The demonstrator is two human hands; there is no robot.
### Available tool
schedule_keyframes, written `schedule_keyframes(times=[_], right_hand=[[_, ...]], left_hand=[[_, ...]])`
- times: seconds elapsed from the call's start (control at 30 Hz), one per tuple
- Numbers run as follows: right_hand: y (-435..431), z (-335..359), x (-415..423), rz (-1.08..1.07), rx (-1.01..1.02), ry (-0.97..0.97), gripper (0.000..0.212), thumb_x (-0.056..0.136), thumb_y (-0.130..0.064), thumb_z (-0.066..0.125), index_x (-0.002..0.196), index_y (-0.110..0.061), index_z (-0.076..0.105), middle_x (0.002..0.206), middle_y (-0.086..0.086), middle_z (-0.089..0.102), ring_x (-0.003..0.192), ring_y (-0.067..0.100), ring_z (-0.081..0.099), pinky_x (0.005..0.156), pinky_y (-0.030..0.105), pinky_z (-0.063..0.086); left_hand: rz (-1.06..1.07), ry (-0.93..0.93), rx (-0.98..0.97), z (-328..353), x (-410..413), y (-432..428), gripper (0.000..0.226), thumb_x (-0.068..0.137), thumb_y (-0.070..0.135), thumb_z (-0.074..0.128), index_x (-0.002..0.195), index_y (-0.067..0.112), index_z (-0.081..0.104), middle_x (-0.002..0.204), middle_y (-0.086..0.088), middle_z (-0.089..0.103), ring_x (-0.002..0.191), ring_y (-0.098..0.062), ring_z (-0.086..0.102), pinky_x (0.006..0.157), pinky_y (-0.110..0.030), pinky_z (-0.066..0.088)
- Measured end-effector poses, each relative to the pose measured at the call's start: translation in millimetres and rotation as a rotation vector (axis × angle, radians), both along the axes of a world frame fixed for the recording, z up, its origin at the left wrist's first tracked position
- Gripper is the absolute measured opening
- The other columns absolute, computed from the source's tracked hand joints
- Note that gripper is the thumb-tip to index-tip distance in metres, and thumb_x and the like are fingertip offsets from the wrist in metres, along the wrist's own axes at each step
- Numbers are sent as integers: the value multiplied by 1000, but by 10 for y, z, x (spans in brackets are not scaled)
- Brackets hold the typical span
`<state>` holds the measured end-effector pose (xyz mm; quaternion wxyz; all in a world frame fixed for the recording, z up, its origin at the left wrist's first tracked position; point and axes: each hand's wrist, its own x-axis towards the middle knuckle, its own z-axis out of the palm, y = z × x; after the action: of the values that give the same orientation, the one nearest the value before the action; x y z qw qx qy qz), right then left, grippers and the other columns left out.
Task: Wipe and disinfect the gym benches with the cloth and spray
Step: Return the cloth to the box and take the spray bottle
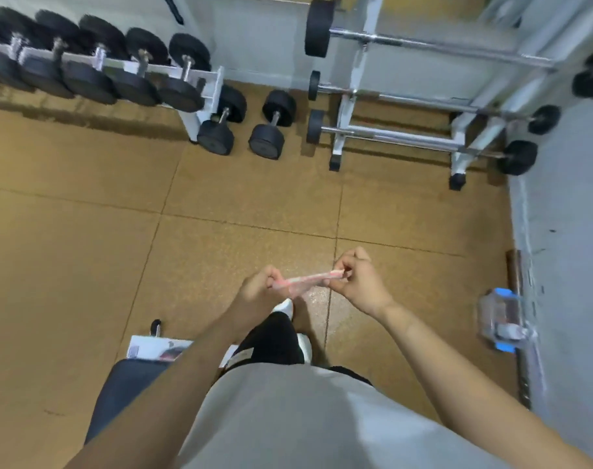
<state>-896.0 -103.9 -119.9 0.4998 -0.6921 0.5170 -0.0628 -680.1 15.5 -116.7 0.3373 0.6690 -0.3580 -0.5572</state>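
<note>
A: Where's the cloth rn?

B: The thin twisted pink cloth (pixel 305 281) is near centre, pulled taut betw. both hands over the tan speckled floor (pixel 85 231). The left hand (pixel 258 293) has its fingers curled round one end, and the right hand (pixel 359 286) pinches the other end w/ thumb and fingertips.

A: And the bench?

B: The black padded bench (pixel 126 384) is near left, beside the person's leg. The cloth isn't touching it.

A: Spray?

B: Can't tell. There's a blurred clear thing with blue parts (pixel 499 319) by the right wall (maybe a bottle, too smeared to say).

A: Progress?

B: My guess is cloth prep, i.e. wringing or folding. No wiping is under way, and the pad doesn't show whether it's been cleaned. Spraying and wiping prob. remain.
</note>
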Motion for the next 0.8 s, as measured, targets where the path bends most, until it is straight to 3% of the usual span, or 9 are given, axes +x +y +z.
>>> schedule_keyframes(times=[0.17,0.23,0.37,0.43,0.5,0.6,0.67,0.73,0.8], right_hand=[[-678,-34,-594,-257,-65,69,30,80,-18,84,72,-26,57,87,-5,62,88,17,54,70,29,37],[-901,-57,-819,-360,-51,111,30,82,-21,83,71,-27,56,82,-4,65,83,16,54,64,27,34],[-1230,-7,-1256,-660,25,68,25,84,-17,81,72,-25,61,69,-4,62,63,9,49,56,23,36],[-1350,-17,-1490,-804,29,58,19,85,-15,80,75,-23,65,72,1,66,65,11,53,60,28,42],[-1435,-4,-1698,-952,62,15,15,86,-13,79,80,-20,66,77,10,69,67,19,57,63,35,46],[-1554,107,-1983,-1202,97,-122,14,90,-6,71,82,-7,60,73,23,69,64,27,62,65,38,49],[-1667,160,-2207,-1376,129,-312,17,83,-9,65,77,1,53,74,31,65,67,35,62,67,42,52],[-1770,88,-2493,-1489,155,-390,22,72,-15,68,81,2,57,84,28,68,78,45,65,75,54,57],[-1874,32,-2810,-1531,161,-405,14,80,-9,74,93,-5,69,92,18,74,93,40,70,86,57,59]], left_hand=[[-197,-107,-172,-39,-244,-1288,24,89,3,76,90,-7,54,58,2,65,53,-12,58,54,-24,45],[-278,-117,-215,-98,-371,-1827,19,87,10,76,91,-1,62,64,-3,66,58,-18,59,57,-29,46],[-504,-165,-250,-104,-808,-2873,9,82,11,80,88,12,73,74,22,69,60,0,59,56,-15,44],[-612,-145,-199,-62,-1145,-3331,14,82,-3,82,87,8,75,67,25,69,58,4,62,56,-9,42],[-714,-96,-133,-11,-1505,-3720,9,84,3,83,89,5,77,67,22,71,64,6,64,62,-7,43],[-902,-84,-163,13,-2102,-4165,16,87,30,79,102,23,80,92,14,76,75,5,66,68,-10,46],[-1046,-116,-170,11,-2568,-4376,21,92,24,75,112,25,77,104,13,74,77,12,64,68,-10,46],[-1170,-115,-157,29,-3062,-4495,25,90,21,77,115,19,77,101,13,69,80,16,61,72,-8,45],[-1282,-78,-180,10,-3554,-4555,25,84,24,82,108,27,78,99,11,68,83,14,60,77,-15,44]])
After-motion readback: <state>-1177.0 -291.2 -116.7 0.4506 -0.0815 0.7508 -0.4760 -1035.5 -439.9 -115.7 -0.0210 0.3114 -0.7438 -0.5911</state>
